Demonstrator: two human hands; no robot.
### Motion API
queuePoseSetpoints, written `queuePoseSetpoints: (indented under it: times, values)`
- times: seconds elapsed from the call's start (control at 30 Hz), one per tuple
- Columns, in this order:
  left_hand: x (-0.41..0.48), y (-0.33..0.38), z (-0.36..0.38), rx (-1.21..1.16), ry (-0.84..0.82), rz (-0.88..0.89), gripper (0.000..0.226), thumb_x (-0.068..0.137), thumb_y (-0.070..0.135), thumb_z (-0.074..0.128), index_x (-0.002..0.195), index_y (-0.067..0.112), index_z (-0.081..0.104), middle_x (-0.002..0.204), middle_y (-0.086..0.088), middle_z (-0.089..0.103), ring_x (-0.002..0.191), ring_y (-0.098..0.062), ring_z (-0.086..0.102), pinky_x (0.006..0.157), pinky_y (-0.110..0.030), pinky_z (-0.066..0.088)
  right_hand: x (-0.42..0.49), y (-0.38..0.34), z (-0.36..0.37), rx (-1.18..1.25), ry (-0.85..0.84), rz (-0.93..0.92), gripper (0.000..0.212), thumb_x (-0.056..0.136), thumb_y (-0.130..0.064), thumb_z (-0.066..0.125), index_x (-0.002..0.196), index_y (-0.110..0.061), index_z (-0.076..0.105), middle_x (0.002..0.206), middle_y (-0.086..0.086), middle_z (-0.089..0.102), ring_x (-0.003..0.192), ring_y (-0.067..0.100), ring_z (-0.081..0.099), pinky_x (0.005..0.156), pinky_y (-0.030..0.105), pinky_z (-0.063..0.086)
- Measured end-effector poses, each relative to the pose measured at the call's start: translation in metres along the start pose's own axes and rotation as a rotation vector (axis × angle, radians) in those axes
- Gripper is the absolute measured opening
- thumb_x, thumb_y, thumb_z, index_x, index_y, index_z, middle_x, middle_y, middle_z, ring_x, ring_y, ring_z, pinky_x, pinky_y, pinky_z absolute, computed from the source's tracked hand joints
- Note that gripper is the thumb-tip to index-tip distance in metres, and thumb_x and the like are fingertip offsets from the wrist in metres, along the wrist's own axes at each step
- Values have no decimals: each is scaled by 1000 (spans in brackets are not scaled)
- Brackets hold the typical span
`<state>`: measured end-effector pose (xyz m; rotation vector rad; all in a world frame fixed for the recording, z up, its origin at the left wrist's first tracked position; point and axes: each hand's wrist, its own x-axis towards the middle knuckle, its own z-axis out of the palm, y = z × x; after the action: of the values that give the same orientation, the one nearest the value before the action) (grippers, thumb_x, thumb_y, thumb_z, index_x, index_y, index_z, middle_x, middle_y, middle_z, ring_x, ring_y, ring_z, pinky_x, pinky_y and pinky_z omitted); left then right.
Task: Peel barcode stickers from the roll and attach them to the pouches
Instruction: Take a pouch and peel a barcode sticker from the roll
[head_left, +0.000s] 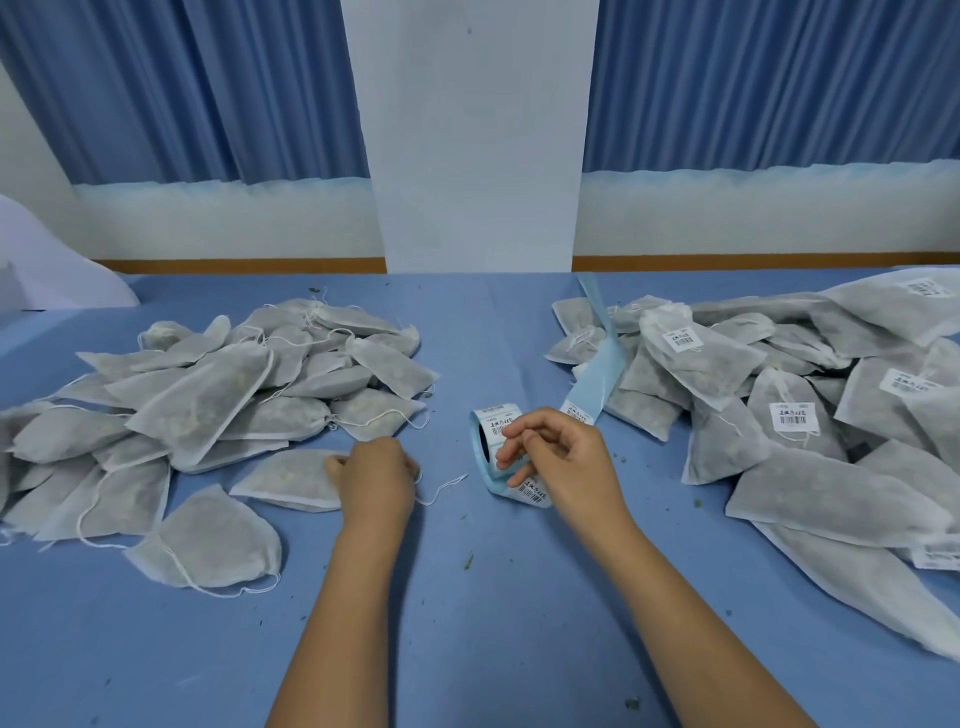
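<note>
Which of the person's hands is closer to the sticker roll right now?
Right. The right hand is at the sticker roll, fingers pinching at it; the left hand is off to the roll's left, holding a pouch.

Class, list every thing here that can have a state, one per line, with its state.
loose pouch: flat on the table, unlabelled.
left hand: holds the loose pouch's edge.
right hand: pinches at the sticker roll.
sticker roll: on edge, partly unwound.
backing strip: mostly bare, trailing onto the right pile.
left pile: unlabelled.
right pile: several labelled.
curtains: drawn.
</note>
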<state>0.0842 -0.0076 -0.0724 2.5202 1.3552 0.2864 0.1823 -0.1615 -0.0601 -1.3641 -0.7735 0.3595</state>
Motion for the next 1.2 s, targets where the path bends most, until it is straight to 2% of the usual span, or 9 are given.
queuePoseSetpoints:
  times: [0.13, 0.2, 0.3, 0.4, 0.57, 0.63, 0.77, 1.0, 1.2]
  values:
    - [1, -3, 6, 165, 111, -38, 18, 89, 11, 55, 104, 19, 60, 117, -2, 59, 115, -23, 49, 101, -44, 27, -1, -2, -2, 16, 4, 11, 22, 91, 8, 44, 82, 2, 63, 62, 4, 65, 56, 11, 61, 52, 20, 51]
    - [3, -13, 6, 203, 136, -60, 22, 91, 13, 53, 112, 18, 59, 121, -1, 54, 117, -22, 49, 107, -44, 24, -2, -4, -3, 15, 5, 14, 23, 91, 9, 43, 81, 2, 63, 62, 4, 65, 55, 11, 61, 52, 20, 51]
    - [5, -17, 2, 134, 119, -41, 24, 87, 6, 51, 98, 19, 69, 108, -2, 64, 109, -22, 55, 95, -35, 28, -3, -5, -2, -62, -8, 17, 23, 90, 7, 45, 81, -3, 64, 69, 1, 67, 60, 14, 65, 60, 16, 49]
    - [1, -6, -4, -185, 185, 87, 23, 79, 1, 54, 73, 16, 69, 82, 2, 71, 91, -22, 62, 83, -27, 33, -6, -7, -1, -247, -33, -60, 18, 87, 4, 53, 86, -11, 65, 87, -5, 67, 79, 4, 65, 68, 6, 42]
    - [-18, 22, -18, -758, 166, 507, 21, 81, -2, 65, 73, 17, 66, 71, 16, 64, 68, 2, 56, 63, -7, 38, -5, -3, 1, -631, -66, -267, 40, 80, -19, 71, 117, -25, 60, 106, -38, 41, 114, -9, 27, 92, 6, 24]
    - [-26, 28, -21, -799, 143, 616, 20, 80, -3, 67, 75, 17, 67, 72, 18, 64, 67, 5, 56, 65, -5, 38, -3, -2, 1, -655, -23, -251, 45, 79, -24, 73, 121, -31, 58, 109, -41, 38, 106, -14, 21, 90, 7, 23]
    - [-32, 32, -21, -814, 113, 693, 15, 81, -2, 70, 78, 12, 70, 76, 8, 68, 74, -1, 61, 71, -9, 41, -2, -1, 3, -641, 33, -212, 29, 79, -23, 74, 106, -28, 68, 102, -7, 48, 98, 6, 28, 83, 5, 24]
    - [-29, 30, -22, -811, 168, 664, 8, 80, 5, 74, 77, 12, 73, 74, 4, 69, 71, -13, 61, 70, -25, 46, 0, -8, -10, -702, 118, -359, 3, 81, -19, 71, 80, -18, 74, 76, -2, 61, 82, 21, 50, 80, 9, 24]
    - [-32, 33, -27, -894, 89, 629, 23, 81, 2, 72, 67, 21, 69, 61, 18, 64, 59, 3, 55, 62, -6, 37, 3, -16, -21, -794, 268, -565, 22, 85, -27, 56, 73, -16, 69, 64, -9, 62, 68, 11, 41, 73, 27, 25]
